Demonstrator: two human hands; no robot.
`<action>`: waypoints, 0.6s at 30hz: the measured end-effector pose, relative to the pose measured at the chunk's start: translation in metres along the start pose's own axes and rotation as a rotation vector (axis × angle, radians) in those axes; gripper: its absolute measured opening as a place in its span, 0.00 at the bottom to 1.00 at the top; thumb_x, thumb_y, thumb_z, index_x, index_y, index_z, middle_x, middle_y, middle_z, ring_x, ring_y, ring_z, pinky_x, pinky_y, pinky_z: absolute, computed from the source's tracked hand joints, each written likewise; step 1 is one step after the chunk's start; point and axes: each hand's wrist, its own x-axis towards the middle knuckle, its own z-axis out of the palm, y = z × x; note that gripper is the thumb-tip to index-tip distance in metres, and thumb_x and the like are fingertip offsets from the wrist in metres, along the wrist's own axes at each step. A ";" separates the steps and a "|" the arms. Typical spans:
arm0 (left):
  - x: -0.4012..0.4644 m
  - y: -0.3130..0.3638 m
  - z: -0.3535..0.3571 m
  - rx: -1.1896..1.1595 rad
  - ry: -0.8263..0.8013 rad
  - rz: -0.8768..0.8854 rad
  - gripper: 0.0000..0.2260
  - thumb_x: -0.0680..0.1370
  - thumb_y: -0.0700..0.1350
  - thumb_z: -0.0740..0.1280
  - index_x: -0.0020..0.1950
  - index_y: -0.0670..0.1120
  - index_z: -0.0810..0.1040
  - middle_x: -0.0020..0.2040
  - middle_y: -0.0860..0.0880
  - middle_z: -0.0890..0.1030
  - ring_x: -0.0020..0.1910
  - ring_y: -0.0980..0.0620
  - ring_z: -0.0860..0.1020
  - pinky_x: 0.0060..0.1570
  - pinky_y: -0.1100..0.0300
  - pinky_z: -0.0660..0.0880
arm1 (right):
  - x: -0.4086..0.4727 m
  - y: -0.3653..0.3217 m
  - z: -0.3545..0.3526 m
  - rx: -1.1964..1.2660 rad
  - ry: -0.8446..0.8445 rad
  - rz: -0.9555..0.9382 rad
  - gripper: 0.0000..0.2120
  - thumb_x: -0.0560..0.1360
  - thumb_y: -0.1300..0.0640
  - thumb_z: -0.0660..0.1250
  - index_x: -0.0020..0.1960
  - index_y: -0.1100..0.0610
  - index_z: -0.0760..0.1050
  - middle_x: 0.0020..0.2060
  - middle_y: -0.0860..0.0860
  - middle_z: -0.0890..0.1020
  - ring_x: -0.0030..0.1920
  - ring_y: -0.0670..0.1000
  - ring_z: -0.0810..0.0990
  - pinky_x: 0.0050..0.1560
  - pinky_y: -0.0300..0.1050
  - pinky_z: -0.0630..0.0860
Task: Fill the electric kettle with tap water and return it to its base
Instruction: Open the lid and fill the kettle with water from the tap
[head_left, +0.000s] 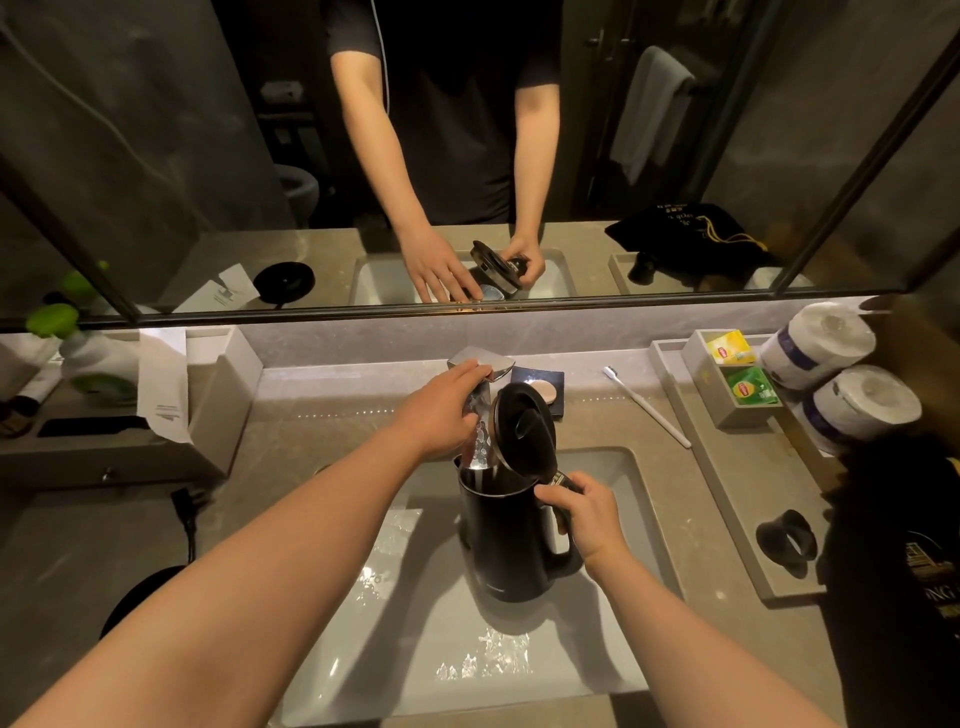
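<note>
Kettle (506, 545) under faucet (480, 415), right hand (589, 517) fingers curled round handle, left hand (441, 410) fingers flat on lever (496, 364)

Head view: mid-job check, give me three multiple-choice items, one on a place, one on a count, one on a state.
1. Where is the kettle? A on its base; B in the sink under the tap; C on the tray.
2. How many toilet rolls? A one; B two; C four.
3. The lid is: A tipped open; B shut; C off.
Answers: B, the right hand holds it by the handle in the sink; B, two show, stacked at the right; A, it stands up above the rim.
</note>
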 end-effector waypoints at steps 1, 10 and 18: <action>0.000 0.000 -0.001 -0.004 -0.001 0.001 0.30 0.74 0.46 0.65 0.75 0.57 0.59 0.78 0.53 0.60 0.73 0.49 0.63 0.65 0.49 0.69 | 0.001 0.000 0.000 0.001 0.000 -0.002 0.12 0.61 0.51 0.76 0.36 0.58 0.78 0.27 0.49 0.80 0.35 0.55 0.77 0.37 0.47 0.73; -0.003 0.002 0.001 -0.072 -0.022 -0.026 0.32 0.74 0.43 0.65 0.76 0.56 0.57 0.79 0.52 0.56 0.75 0.49 0.60 0.70 0.51 0.63 | 0.003 0.002 0.002 -0.012 -0.007 -0.014 0.15 0.61 0.50 0.76 0.37 0.60 0.77 0.28 0.50 0.79 0.34 0.54 0.77 0.36 0.47 0.73; -0.004 0.003 0.000 -0.082 -0.025 -0.028 0.33 0.74 0.42 0.65 0.77 0.56 0.57 0.79 0.52 0.57 0.75 0.48 0.60 0.70 0.50 0.63 | 0.005 0.003 0.004 -0.013 -0.004 -0.004 0.14 0.61 0.50 0.76 0.36 0.59 0.77 0.25 0.46 0.79 0.33 0.53 0.77 0.33 0.46 0.73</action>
